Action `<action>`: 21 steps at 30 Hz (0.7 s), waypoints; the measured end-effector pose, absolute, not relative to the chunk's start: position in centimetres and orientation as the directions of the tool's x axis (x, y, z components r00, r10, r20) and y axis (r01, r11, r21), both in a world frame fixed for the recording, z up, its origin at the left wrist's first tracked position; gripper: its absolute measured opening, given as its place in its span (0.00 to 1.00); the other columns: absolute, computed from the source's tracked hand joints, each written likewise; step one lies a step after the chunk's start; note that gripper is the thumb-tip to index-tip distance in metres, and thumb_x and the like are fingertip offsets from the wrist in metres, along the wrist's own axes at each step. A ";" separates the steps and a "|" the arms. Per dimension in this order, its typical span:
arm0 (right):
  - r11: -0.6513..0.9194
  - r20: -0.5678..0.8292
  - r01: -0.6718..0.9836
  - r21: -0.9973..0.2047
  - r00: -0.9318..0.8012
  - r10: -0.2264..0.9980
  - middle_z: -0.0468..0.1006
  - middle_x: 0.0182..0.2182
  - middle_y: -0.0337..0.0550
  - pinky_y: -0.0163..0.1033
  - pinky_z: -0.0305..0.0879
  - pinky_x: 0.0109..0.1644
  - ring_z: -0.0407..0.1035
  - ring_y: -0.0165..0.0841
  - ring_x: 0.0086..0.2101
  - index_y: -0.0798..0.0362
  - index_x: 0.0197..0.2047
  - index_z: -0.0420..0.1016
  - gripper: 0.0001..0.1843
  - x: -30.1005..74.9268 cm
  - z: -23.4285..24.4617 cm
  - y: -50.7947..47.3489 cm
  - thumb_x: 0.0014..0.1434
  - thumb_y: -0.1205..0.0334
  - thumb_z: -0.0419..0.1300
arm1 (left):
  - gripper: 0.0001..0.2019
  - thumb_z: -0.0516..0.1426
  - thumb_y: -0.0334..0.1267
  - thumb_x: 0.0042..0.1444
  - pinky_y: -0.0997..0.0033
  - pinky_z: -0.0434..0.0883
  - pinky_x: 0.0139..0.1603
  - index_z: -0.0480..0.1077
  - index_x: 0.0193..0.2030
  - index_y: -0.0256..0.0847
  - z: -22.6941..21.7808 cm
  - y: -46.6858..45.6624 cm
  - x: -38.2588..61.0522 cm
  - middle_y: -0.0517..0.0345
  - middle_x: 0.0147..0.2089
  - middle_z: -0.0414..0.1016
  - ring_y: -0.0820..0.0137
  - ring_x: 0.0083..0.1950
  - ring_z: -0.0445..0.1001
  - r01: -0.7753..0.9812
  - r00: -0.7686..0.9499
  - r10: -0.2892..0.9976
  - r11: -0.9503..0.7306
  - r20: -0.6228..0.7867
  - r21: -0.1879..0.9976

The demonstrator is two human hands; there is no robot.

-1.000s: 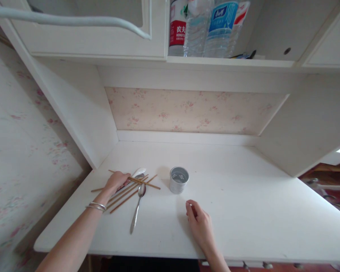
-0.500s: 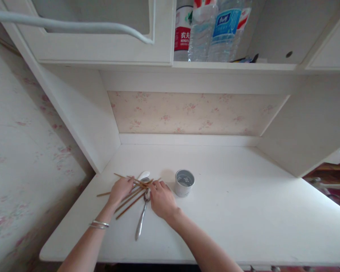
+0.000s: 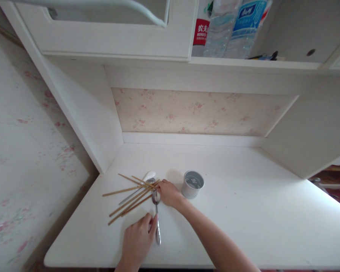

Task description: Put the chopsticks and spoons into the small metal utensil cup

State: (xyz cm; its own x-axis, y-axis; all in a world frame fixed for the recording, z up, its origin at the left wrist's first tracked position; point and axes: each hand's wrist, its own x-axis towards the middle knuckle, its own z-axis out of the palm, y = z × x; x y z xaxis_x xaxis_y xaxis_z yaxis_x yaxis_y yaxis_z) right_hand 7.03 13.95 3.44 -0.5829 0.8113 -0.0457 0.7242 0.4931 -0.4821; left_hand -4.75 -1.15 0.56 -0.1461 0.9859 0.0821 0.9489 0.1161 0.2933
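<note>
Several wooden chopsticks (image 3: 127, 198) lie fanned out on the white desk (image 3: 243, 211), with a white spoon (image 3: 149, 176) and a second metal spoon partly under them. A long metal spoon (image 3: 157, 217) lies just in front. My right hand (image 3: 168, 192) is curled over the far ends of the chopsticks and the long spoon's bowl; what its fingers grip is hidden. My left hand (image 3: 137, 240) lies near the desk's front edge, fingers resting on the long spoon's handle. A small perforated metal cup (image 3: 192, 184) stands upright just right of my right hand.
A shelf above holds water bottles (image 3: 232, 28) and a red-labelled container (image 3: 201, 32). White cabinet side panels (image 3: 85, 109) close in the desk on the left and right. A floral wall (image 3: 192, 111) runs along the back.
My left hand has left the chopsticks and pulled back to the spoon's handle near the front edge. My right hand stays at the chopstick ends. The camera view shifted slightly left.
</note>
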 end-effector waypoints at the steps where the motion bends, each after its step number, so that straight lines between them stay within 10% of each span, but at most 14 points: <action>1: 0.478 -0.046 0.719 -0.505 -0.575 0.817 0.77 0.44 0.57 0.41 0.65 0.44 0.74 0.42 0.42 0.58 0.45 0.75 0.13 7.1 3.7 13.9 0.64 0.67 0.50 | 0.19 0.45 0.49 0.67 0.73 0.58 0.26 0.71 0.32 0.45 0.6 -1.2 -4.6 0.60 0.28 0.79 0.69 0.29 0.78 0.957 -0.121 0.990 0.095 0.077 0.274; 9: 0.338 -0.002 0.560 -0.757 -0.518 0.855 0.78 0.39 0.48 0.39 0.68 0.43 0.74 0.35 0.39 0.54 0.45 0.71 0.11 7.8 6.8 13.2 0.65 0.67 0.49 | 0.17 0.47 0.47 0.66 0.73 0.57 0.26 0.71 0.32 0.45 0.8 -1.3 -4.4 0.60 0.30 0.80 0.68 0.30 0.78 0.977 -0.066 0.996 0.051 0.067 0.207; 13: 0.124 0.123 -0.031 -0.992 -0.503 0.856 0.75 0.39 0.39 0.42 0.72 0.46 0.74 0.31 0.39 0.45 0.55 0.63 0.16 9.8 9.9 11.8 0.64 0.61 0.54 | 0.15 0.47 0.47 0.66 0.72 0.58 0.27 0.71 0.36 0.47 0.7 -1.2 -4.6 0.63 0.31 0.80 0.67 0.31 0.79 0.974 -0.067 0.993 0.045 0.096 0.222; 16: 0.023 0.173 -0.385 -0.923 -0.359 0.917 0.73 0.39 0.36 0.47 0.72 0.49 0.74 0.33 0.40 0.42 0.53 0.67 0.22 12.6 12.7 11.8 0.55 0.58 0.65 | 0.13 0.47 0.47 0.66 0.72 0.60 0.27 0.72 0.40 0.49 0.8 -1.2 -4.5 0.63 0.34 0.81 0.67 0.32 0.80 0.973 -0.058 0.992 0.032 0.108 0.227; 21: 0.138 0.164 -0.303 -0.943 -0.060 0.985 0.75 0.34 0.36 0.46 0.70 0.49 0.75 0.35 0.40 0.48 0.38 0.71 0.14 17.8 15.0 14.1 0.51 0.55 0.68 | 0.15 0.46 0.47 0.66 0.72 0.60 0.27 0.72 0.41 0.49 1.0 -1.4 -4.4 0.61 0.35 0.82 0.65 0.33 0.80 0.977 -0.069 0.993 0.047 0.098 0.209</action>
State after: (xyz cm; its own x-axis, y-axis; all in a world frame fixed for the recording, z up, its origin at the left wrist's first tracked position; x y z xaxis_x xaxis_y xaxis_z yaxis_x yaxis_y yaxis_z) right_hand 17.83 14.13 14.97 -0.0599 0.9847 0.1635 -0.3031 0.1381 -0.9429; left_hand -4.39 -1.36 0.99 -0.0689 0.9928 0.0981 0.9767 0.0472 0.2092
